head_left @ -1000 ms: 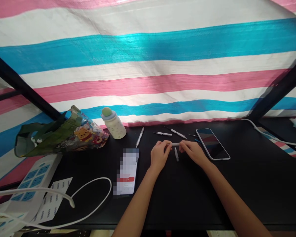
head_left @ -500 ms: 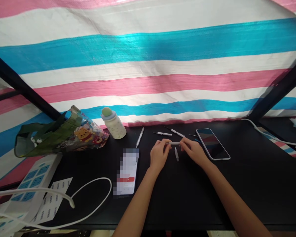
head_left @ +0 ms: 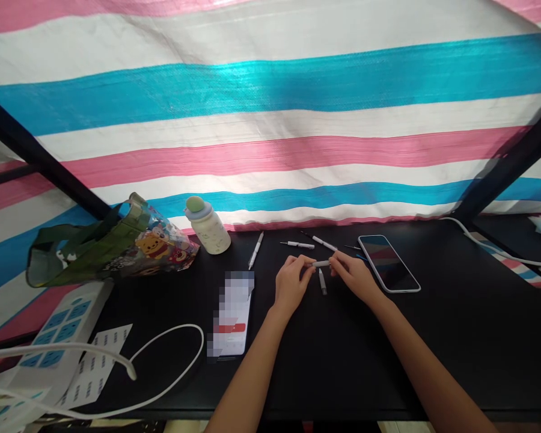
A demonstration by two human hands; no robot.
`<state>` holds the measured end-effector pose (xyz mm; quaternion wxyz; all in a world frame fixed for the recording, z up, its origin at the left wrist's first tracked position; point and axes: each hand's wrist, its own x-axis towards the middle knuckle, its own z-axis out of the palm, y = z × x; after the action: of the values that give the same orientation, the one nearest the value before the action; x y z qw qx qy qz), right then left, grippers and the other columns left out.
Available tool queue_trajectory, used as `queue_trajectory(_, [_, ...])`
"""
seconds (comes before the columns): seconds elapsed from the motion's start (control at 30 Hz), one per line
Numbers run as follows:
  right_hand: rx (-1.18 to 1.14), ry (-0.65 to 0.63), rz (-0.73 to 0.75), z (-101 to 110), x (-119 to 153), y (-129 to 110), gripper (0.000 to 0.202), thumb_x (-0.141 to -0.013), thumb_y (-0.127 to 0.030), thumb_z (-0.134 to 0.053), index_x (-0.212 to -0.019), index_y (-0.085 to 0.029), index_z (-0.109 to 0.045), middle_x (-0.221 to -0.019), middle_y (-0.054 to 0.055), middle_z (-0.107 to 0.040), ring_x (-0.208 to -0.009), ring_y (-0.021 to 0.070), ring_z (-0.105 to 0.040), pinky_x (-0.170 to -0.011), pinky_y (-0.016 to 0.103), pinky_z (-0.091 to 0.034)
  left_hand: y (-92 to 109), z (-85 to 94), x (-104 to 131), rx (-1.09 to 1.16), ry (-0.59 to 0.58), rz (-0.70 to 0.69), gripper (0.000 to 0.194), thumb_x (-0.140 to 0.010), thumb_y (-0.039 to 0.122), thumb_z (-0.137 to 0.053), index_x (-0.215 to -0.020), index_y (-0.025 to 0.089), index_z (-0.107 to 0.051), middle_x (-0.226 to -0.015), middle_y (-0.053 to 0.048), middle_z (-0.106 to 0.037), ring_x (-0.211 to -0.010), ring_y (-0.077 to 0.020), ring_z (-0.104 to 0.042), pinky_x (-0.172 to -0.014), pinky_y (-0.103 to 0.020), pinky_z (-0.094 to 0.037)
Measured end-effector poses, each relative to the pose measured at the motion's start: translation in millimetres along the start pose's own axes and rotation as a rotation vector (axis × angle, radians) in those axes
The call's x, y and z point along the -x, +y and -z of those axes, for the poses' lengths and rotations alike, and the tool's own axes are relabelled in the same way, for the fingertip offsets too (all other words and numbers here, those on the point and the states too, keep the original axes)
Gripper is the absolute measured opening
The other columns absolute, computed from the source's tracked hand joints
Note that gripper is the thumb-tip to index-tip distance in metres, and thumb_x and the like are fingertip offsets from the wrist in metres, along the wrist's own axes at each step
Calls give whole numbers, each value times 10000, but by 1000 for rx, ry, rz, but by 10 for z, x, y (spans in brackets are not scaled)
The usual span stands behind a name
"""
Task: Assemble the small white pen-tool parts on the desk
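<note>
Between my two hands a light grey pen barrel [head_left: 321, 263] lies level, just above the black desk. My left hand [head_left: 293, 279] pinches its left end, and my right hand [head_left: 349, 273] pinches its right end; the fingertips partly cover both ends. Just below it on the desk is a short grey-white pen part [head_left: 322, 281] with a pointed tip. Behind my hands lie a white pen piece with a thin dark tip [head_left: 300, 245] and a similar white piece [head_left: 325, 243]. A whole white pen [head_left: 256, 250] rests farther left.
A dark-screened phone [head_left: 389, 263] lies right of my right hand. Left of my left arm is a lit phone [head_left: 232, 316]. A bottle [head_left: 208, 225], a cartoon bag [head_left: 130, 246], a power strip [head_left: 63, 337], a white cable [head_left: 193, 373] and a label sheet [head_left: 101, 367] occupy the left side.
The barrel has shifted slightly right and tilts a little, its left end lower. My left hand has moved slightly right; the other things lie as before.
</note>
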<state>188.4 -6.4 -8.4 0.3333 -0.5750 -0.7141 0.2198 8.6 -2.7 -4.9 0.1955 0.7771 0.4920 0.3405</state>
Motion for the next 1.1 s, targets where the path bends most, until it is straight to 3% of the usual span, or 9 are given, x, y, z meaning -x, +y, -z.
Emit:
queue_trajectory(0.23, [21, 28, -42, 6, -10, 19, 394, -878, -445, -343, -601, -211, -497, -585, -7, -624, -565, 141, -578, -568, 224, -379, 3, 18, 0, -13, 30, -62, 115, -858, 289, -516, -914, 248, -608, -888, 27, -633, -897, -133, -521, -776, -230, -422])
queue_trajectory(0.4, [133, 57, -21, -26, 14, -10, 388, -887, -436, -346, -619, -206, -508, -596, -9, -607, -574, 132, -556, -548, 216, -327, 2, 8, -5, -114, -15, -100, 129, -873, 286, -483, -929, 239, -589, -926, 16, -618, -921, -162, -487, -787, -271, -407])
queue_trajectory(0.57, [294, -9, 47, -89, 32, -25, 370, -894, -423, -352, -652, -208, -532, -618, 0, -568, -615, 135, -536, -556, 222, -300, -5, -33, 6, -228, -106, -156, 173, -877, 333, -469, -967, 255, -595, -930, -5, -583, -904, -173, -480, -752, -292, -388])
queue_trajectory(0.8, [291, -32, 51, -126, 21, 1, 247, -902, -385, -375, -861, -232, -564, -672, -8, -599, -649, 149, -557, -590, 244, -309, -19, -63, 9, -243, -49, -84, 243, -848, 255, -504, -1088, 277, -541, -755, 31, -581, -807, -151, -491, -754, -297, -334])
queue_trajectory(0.93, [355, -74, 125, -160, 15, 8, 211, -894, -337, -407, -836, -224, -575, -638, -8, -577, -645, 149, -541, -661, 270, -308, -35, -76, 19, -283, -31, -28, 161, -831, 232, -498, -961, 284, -578, -656, 48, -564, -753, -150, -486, -728, -299, -302])
queue_trajectory(1.1, [352, -154, 167, -196, 34, -29, 180, -878, -323, -439, -824, -230, -583, -630, -9, -586, -691, 158, -534, -670, 278, -291, -43, -85, 41, -317, -78, -17, 104, -826, 245, -484, -855, 268, -581, -712, 37, -599, -780, -164, -481, -694, -304, -284])
